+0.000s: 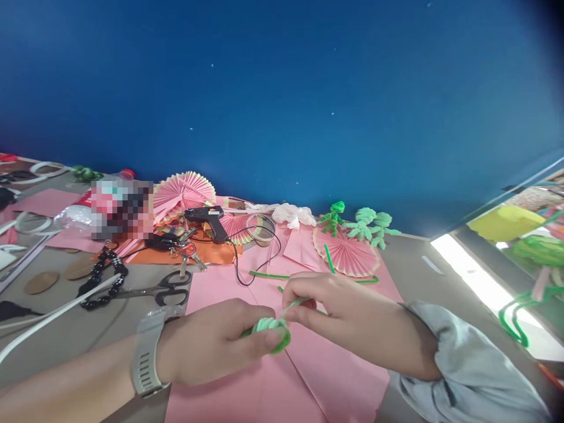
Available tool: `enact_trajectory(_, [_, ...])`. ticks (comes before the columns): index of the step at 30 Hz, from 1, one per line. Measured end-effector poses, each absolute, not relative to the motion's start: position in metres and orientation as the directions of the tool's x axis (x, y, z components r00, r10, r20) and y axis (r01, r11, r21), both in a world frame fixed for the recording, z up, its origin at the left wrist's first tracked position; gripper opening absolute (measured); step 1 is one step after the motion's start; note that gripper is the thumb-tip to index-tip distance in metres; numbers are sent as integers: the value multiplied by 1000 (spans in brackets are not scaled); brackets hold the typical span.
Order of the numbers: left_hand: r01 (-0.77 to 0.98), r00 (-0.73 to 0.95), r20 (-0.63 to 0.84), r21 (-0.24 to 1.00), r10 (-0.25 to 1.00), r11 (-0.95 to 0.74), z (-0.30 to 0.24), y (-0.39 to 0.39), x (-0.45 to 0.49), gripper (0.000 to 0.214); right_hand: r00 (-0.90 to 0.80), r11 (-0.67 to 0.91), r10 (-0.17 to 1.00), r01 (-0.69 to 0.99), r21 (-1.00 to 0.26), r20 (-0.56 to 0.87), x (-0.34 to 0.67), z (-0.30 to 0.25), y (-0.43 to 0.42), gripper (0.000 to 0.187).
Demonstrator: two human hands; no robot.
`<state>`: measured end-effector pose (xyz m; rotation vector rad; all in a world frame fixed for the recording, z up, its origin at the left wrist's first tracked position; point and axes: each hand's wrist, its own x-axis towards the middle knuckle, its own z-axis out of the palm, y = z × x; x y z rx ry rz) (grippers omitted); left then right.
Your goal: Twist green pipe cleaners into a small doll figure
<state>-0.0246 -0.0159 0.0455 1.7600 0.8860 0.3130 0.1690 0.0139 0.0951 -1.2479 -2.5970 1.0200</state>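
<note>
Between the thumb and fingers of my left hand (220,332) is a small coiled pipe-cleaner piece (269,324), mint green on top and brighter green below. My right hand (317,299) is closed in a pinch on a thin pale green strand, the pipe cleaner's end, just above the coil. Both hands are over pink paper sheets (229,376). Loose green pipe cleaners (329,258) lie just beyond my right hand, partly hidden by it. Finished-looking twisted green figures (363,223) stand farther back against the blue panel.
Pink folded paper fans (346,251) lie along the blue panel (282,106). A black glue gun (211,220), keys (189,251), black scissors (163,289) and a beaded string (101,302) are left of the paper. A white cable (57,317) crosses the table at left.
</note>
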Motion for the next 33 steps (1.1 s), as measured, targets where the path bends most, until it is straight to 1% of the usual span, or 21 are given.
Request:
enact_trajectory(3, [551, 601, -187, 801, 777, -234, 37, -17, -22, 35, -639, 491, 757, 692, -529, -134, 164, 89, 12, 17])
enact_trajectory(4, [575, 565, -172, 783, 807, -236, 34, -16, -22, 35, -635, 515, 766, 701, -493, -103, 163, 88, 11, 18])
enact_trajectory(6, [579, 509, -147, 788, 848, -211, 31, -15, -21, 32, -639, 578, 768, 712, -398, -29, 159, 84, 8, 18])
enact_trajectory(9, [472, 495, -117, 868, 861, -154, 31, -12, -19, 24, -665, 663, 743, 719, -207, 70, 153, 79, 0, 21])
enact_trajectory(12, [332, 515, -67, 935, 855, -127, 34, -7, -18, 19, -694, 699, 714, 714, -34, 92, 145, 72, -9, 25])
enact_trajectory(13, [303, 506, -79, 949, 859, -92, 34, -6, -18, 20, -698, 701, 710, 713, 7, 96, 143, 69, -12, 27])
enact_trajectory(15, [246, 495, -181, 967, 850, 62, 34, -4, -21, 21, -701, 701, 701, 711, 58, 131, 140, 65, -16, 36])
enact_trajectory(17, [136, 524, -317, 947, 791, 289, 33, -1, -24, 23, -698, 698, 699, 713, 66, 158, 140, 62, -16, 46])
enact_trajectory(18, [62, 560, -356, 918, 748, 391, 33, -1, -26, 24, -693, 696, 702, 717, 52, 161, 140, 62, -15, 50])
enact_trajectory(20, [-83, 641, -361, 844, 677, 529, 33, 1, -28, 27, -689, 700, 705, 714, -10, 167, 143, 61, -11, 52])
enact_trajectory(21, [-141, 666, -345, 812, 661, 566, 33, 2, -28, 29, -687, 703, 705, 709, -49, 178, 144, 62, -9, 51])
enact_trajectory(24, [-255, 694, -260, 783, 671, 567, 31, 1, -28, 33, -671, 709, 703, 686, -162, 236, 146, 63, -4, 45])
enact_trajectory(27, [-312, 682, -166, 815, 712, 488, 28, -1, -27, 29, -639, 702, 711, 667, -250, 293, 147, 64, 0, 35])
enact_trajectory(30, [-309, 661, -143, 842, 736, 442, 26, -2, -27, 28, -632, 707, 706, 656, -264, 318, 147, 64, 1, 31])
enact_trajectory(33, [-297, 648, -158, 848, 745, 438, 27, -3, -27, 27, -656, 724, 688, 653, -225, 310, 148, 63, 2, 32])
